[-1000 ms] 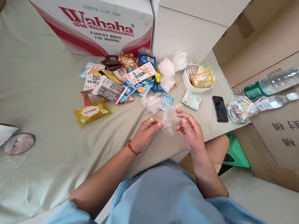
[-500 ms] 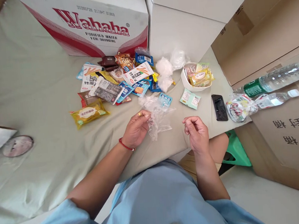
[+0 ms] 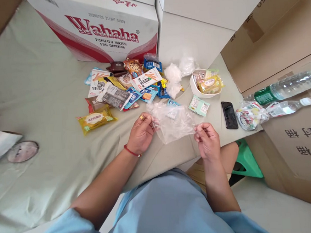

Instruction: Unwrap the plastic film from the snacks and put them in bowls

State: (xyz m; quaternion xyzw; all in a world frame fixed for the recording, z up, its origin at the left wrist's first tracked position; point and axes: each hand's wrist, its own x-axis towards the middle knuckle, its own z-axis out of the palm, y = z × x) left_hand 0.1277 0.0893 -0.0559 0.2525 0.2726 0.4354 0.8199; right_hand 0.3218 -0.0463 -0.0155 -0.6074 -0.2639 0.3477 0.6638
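A clear plastic bag (image 3: 173,124) is stretched between my two hands above the near edge of the table. My left hand (image 3: 143,133), with a ring and a red cord bracelet, pinches its left edge. My right hand (image 3: 207,139) grips the opposite edge between thumb and fingers. Through and behind the bag lies a small blue packet (image 3: 173,103). A pale green packet (image 3: 199,105) rests beyond my right hand. Farther back is a heap of packaged snacks (image 3: 116,94), with a yellow packet (image 3: 97,119) at its near left.
A white bowl (image 3: 195,89) holds several snack packets. Crumpled clear bags (image 3: 172,74) lie left of it. To the right are a black phone (image 3: 229,115) and plastic bottles (image 3: 289,86). A Wahaha carton (image 3: 112,30) and a white box (image 3: 189,36) stand behind; a cardboard box (image 3: 273,51) borders the right.
My right hand, empty before, has taken hold of the bag's right edge. The bag has gone from bunched by my left hand to spread wide between both hands.
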